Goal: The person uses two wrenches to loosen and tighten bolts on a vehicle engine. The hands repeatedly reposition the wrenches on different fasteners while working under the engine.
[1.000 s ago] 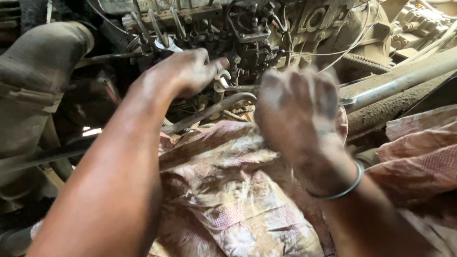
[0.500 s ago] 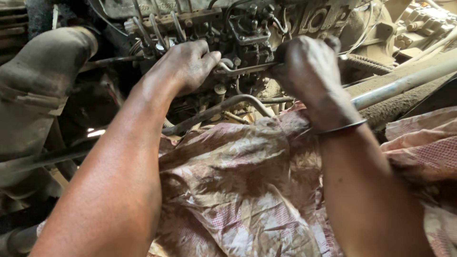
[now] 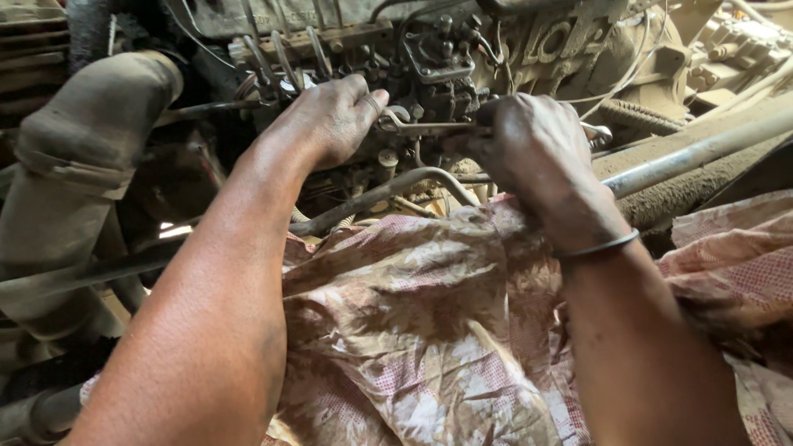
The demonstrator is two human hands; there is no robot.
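Observation:
My right hand (image 3: 537, 149) is closed around the handle of a metal spanner (image 3: 425, 127) that lies level in front of a dirty fuel pump (image 3: 438, 62) on an engine. The spanner's open jaw end sits under the thumb of my left hand (image 3: 326, 124), which presses on it by the pump's fittings. A thin metal bangle (image 3: 596, 245) circles my right wrist. Several thin steel pipes (image 3: 281, 58) rise from the pump behind my left hand.
A stained, patterned cloth sack (image 3: 413, 330) covers the ground below my forearms. A thick dusty hose (image 3: 74, 165) bends down at the left. A curved pipe (image 3: 388, 190) runs under the pump, and a long metal bar (image 3: 694, 153) slants at the right.
My right hand has risen from over the cloth to the pump and closed on the spanner. My left hand has stayed at the pump, thumb now on the spanner's end.

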